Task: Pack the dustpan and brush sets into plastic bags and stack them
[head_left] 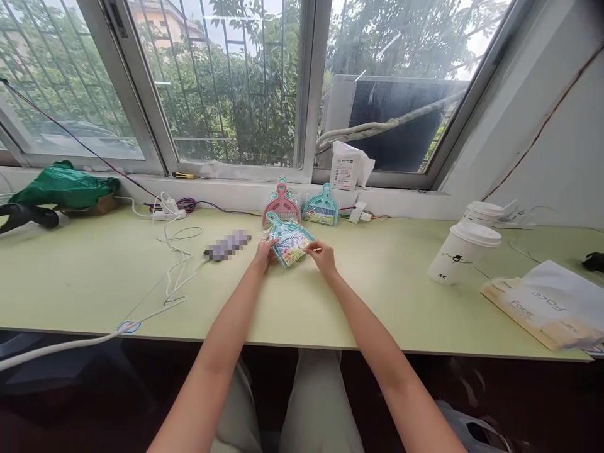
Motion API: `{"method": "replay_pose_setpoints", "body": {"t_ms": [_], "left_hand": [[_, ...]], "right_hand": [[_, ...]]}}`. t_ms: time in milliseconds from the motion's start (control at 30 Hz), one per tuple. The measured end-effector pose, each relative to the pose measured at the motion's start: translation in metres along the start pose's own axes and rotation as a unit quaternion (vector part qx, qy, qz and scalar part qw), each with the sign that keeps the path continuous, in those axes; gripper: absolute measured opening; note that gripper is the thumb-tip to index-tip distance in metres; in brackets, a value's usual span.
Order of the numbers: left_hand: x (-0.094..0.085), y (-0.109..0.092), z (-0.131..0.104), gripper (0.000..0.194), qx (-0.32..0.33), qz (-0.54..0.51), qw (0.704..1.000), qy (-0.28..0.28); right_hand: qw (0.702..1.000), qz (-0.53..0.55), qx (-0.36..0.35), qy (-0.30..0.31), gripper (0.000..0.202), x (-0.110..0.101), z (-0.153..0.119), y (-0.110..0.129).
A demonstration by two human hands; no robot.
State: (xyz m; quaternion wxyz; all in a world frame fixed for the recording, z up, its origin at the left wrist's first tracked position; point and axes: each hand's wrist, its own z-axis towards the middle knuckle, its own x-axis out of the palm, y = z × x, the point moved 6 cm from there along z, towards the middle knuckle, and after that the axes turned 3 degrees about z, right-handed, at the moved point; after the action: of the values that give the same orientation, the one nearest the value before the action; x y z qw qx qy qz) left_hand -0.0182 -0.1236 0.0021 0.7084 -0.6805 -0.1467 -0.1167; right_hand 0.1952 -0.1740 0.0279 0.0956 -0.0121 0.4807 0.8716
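A teal mini dustpan and brush set point(287, 242) in clear plastic wrap, with a colourful printed label, is held tilted just above or on the table; I cannot tell which. My left hand point(265, 255) is closed on its left edge, thumb on the front. At the lower right corner, my right hand point(323, 257) pinches the wrapping between thumb and fingers. Directly behind stands a pink dustpan set point(282, 202) with more teal ones stacked behind it. Beside that, another teal dustpan set point(323, 204) leans against the window ledge.
White cables point(179, 277) and a pixelated object point(228, 245) lie to the left, near a power strip point(168, 212) and green bag point(61, 185). Right: paper cups point(465, 251) and a tissue pack point(542, 305). A white package point(350, 167) and a screwdriver point(183, 176) sit on the ledge.
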Motion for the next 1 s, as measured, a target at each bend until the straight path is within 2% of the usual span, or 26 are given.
{"method": "replay_pose_setpoints", "body": {"t_ms": [100,233,367,500,633,700,833,900,1000], "left_hand": [[0.001,-0.002,0.001,0.056,0.017,-0.015,1.0,0.008],[0.005,-0.004,0.0,0.057,0.036,-0.027,0.999,0.019],[0.016,-0.009,-0.009,0.056,0.052,-0.033,0.995,0.078],[0.025,-0.009,-0.014,0.053,0.032,-0.02,0.992,0.122],[0.025,-0.008,-0.015,0.047,0.005,0.008,0.988,0.157],[0.026,-0.009,-0.017,0.046,-0.002,0.044,0.981,0.187],[0.03,-0.007,-0.022,0.047,-0.012,0.086,0.968,0.234],[0.03,-0.008,-0.02,0.045,-0.006,0.078,0.971,0.224],[0.023,-0.007,-0.011,0.036,-0.006,0.047,0.988,0.147]], "right_hand": [[0.998,0.022,0.042,0.03,0.01,0.009,-0.001,-0.015],[0.986,0.081,0.148,0.005,0.015,0.011,-0.001,-0.04],[0.961,0.159,0.228,0.0,0.018,0.01,0.0,-0.05],[0.948,0.234,0.212,-0.029,0.029,0.006,0.001,-0.043],[0.954,0.217,0.2,-0.049,0.043,0.002,0.0,-0.036],[0.956,0.2,0.205,-0.066,0.043,-0.001,0.0,-0.036],[0.949,0.201,0.194,-0.146,0.038,-0.016,0.002,-0.036],[0.949,0.196,0.186,-0.164,0.038,-0.022,0.003,-0.033],[0.951,0.206,0.184,-0.139,0.041,-0.024,0.006,-0.024]]}}
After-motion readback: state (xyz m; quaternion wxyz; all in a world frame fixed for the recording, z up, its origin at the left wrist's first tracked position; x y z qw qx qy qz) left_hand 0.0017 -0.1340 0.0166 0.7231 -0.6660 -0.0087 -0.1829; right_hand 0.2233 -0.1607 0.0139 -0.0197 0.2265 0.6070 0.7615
